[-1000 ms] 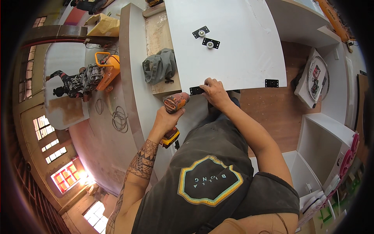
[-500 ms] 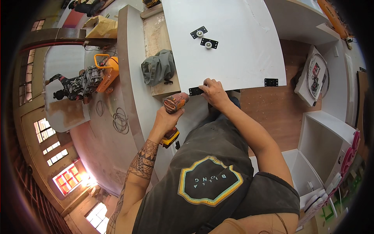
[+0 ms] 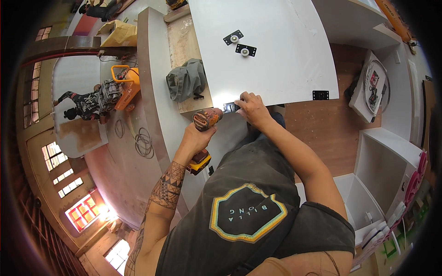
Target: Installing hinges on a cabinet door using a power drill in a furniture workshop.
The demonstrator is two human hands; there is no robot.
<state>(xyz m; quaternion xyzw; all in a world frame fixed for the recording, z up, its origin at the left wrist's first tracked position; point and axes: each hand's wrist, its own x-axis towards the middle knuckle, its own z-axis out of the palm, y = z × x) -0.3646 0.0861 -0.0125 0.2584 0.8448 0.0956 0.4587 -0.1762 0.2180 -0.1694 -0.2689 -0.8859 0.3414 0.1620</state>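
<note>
My left hand (image 3: 195,140) is wrapped round the grip of a cordless drill (image 3: 206,118) with a yellow battery at its base. The drill's nose points right, at a black caster plate (image 3: 229,107) on the near edge of a white panel (image 3: 276,60). Fingers of my right hand (image 3: 253,110) are closed on the right end of that plate; the wheel there is hidden. Whether a bit touches the plate is too small to tell. Another black plate (image 3: 320,95) sits at the panel's near right corner. Two loose casters (image 3: 246,51) with white wheels lie farther up the panel.
Left of the panel, a grey cloth bag (image 3: 186,80) rests on a wooden board. An orange machine (image 3: 125,87) and coiled cable (image 3: 143,142) are on the floor beyond, near another person (image 3: 85,106). To the right are a brown board (image 3: 317,133) and open white cabinets (image 3: 384,161).
Light now falls on the black plate in front of the drill, which was dark before. The drill has shifted very slightly; my right hand stays in place.
</note>
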